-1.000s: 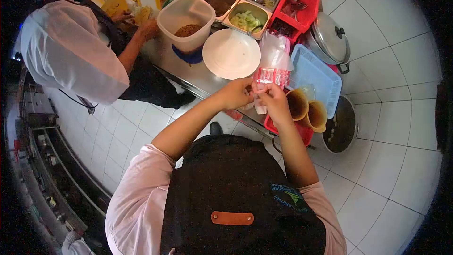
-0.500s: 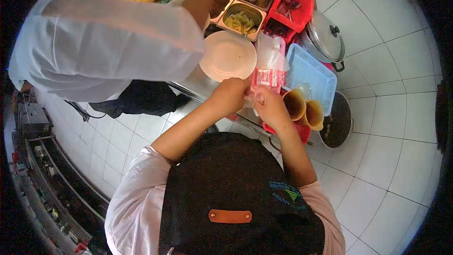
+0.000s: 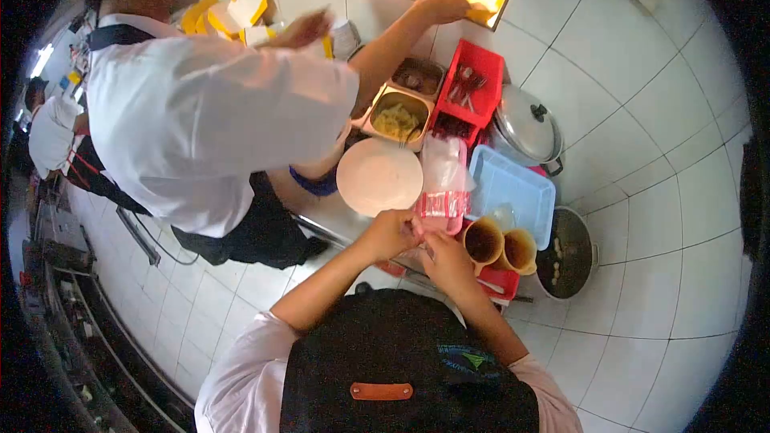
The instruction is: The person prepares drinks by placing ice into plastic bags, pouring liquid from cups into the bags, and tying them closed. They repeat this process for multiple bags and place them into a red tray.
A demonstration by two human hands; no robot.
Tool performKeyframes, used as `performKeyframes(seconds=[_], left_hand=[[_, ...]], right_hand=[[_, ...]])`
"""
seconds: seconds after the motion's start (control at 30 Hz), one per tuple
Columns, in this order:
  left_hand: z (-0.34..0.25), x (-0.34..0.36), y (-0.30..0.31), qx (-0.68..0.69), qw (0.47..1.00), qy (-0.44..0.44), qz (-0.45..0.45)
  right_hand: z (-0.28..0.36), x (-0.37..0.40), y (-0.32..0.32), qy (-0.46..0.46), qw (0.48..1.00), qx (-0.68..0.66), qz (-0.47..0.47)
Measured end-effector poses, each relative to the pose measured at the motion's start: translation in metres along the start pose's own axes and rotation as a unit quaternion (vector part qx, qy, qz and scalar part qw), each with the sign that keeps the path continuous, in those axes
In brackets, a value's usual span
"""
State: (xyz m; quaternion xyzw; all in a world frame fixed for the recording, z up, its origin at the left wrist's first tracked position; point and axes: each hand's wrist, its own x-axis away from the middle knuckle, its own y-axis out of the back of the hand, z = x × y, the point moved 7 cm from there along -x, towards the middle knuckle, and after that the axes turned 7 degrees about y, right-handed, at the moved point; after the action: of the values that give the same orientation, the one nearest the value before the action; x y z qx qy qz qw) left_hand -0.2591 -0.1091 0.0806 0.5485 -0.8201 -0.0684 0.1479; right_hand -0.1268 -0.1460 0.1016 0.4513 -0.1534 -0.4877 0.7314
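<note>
The person's left hand [image 3: 393,232] and right hand [image 3: 447,263] come close together at the near edge of the counter; the fingers on both are bent in and the tips meet or nearly meet; I cannot tell if either hand is clamped on something, because the fingers cover the spot; any small thing there would sit right between the tips.

Just past the hands lies a plastic pack with red print [image 3: 443,205], and clear plastic bags [image 3: 443,164] lie behind it; the pale round plate [image 3: 379,177] is near the left hand; two tan cone-shaped cups [image 3: 484,242] stand just beside the right hand, by a red tray [image 3: 499,283]; a blue plastic basket [image 3: 513,196] lies behind them.

For small finger work like this, I think it is best to pinch softly with the very tips; let one hand keep steady and the other do the fiddly bit; thin plastic can stick or tear, so slow is good; the right elbow and wrist should mind the cups, as a bump could tip them; a co-worker's white sleeve [image 3: 265,116] is near on the left, so keep both arms tucked in.
</note>
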Motion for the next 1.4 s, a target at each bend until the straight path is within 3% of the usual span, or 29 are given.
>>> performKeyframes(seconds=[0.07,0.17,0.3,0.37,0.43,0.53,0.63,0.8,0.9,1.0,1.1,1.13,1.23,1.33,1.4], left_hand=[[0.019,-0.001,0.003,0.076,0.996,0.006,0.037],[0.026,0.012,0.014,0.312,0.948,0.031,0.061],[0.031,0.042,-0.010,0.164,0.986,-0.016,0.014],[0.068,0.028,-0.033,0.079,0.993,-0.086,0.012],[0.060,0.022,-0.039,0.044,0.996,-0.075,0.029],[0.014,0.030,-0.028,-0.033,0.984,-0.173,-0.015],[0.005,0.034,-0.023,-0.141,0.957,-0.235,-0.096],[-0.006,0.049,-0.013,-0.135,0.957,-0.230,-0.111],[0.000,0.048,-0.011,-0.119,0.965,-0.212,-0.102],[0.005,0.050,-0.009,-0.120,0.969,-0.195,-0.093],[-0.001,0.051,-0.010,-0.127,0.972,-0.178,-0.088],[0.000,0.054,-0.013,-0.129,0.974,-0.169,-0.083],[0.003,0.057,-0.016,-0.166,0.963,-0.209,-0.036],[-0.001,0.076,-0.017,-0.211,0.946,-0.244,0.004],[-0.007,0.089,-0.013,-0.212,0.944,-0.249,0.043]], right_hand=[[-0.012,0.000,-0.006,0.027,0.999,-0.022,-0.010],[-0.006,-0.009,0.006,0.013,0.998,-0.053,0.015],[0.024,-0.024,0.021,0.030,0.994,-0.106,0.025],[0.032,-0.027,0.014,0.055,0.992,-0.110,0.029],[0.032,-0.031,-0.001,0.081,0.991,-0.108,0.026],[0.030,-0.035,0.018,-0.026,0.988,-0.151,-0.025],[-0.006,-0.033,0.018,-0.117,0.968,-0.221,-0.022],[-0.024,-0.016,0.010,-0.180,0.883,-0.427,-0.075],[-0.038,-0.003,-0.006,-0.200,0.908,-0.364,-0.057],[-0.002,0.005,0.025,-0.055,0.985,-0.049,-0.157],[0.099,-0.006,0.070,0.124,0.974,0.151,-0.116],[0.099,-0.008,0.054,0.116,0.982,0.143,-0.032],[0.064,0.000,0.004,0.089,0.970,0.203,0.099],[0.046,0.006,-0.011,-0.075,0.935,0.160,0.308],[0.035,0.012,-0.019,-0.047,0.941,-0.002,0.335]])
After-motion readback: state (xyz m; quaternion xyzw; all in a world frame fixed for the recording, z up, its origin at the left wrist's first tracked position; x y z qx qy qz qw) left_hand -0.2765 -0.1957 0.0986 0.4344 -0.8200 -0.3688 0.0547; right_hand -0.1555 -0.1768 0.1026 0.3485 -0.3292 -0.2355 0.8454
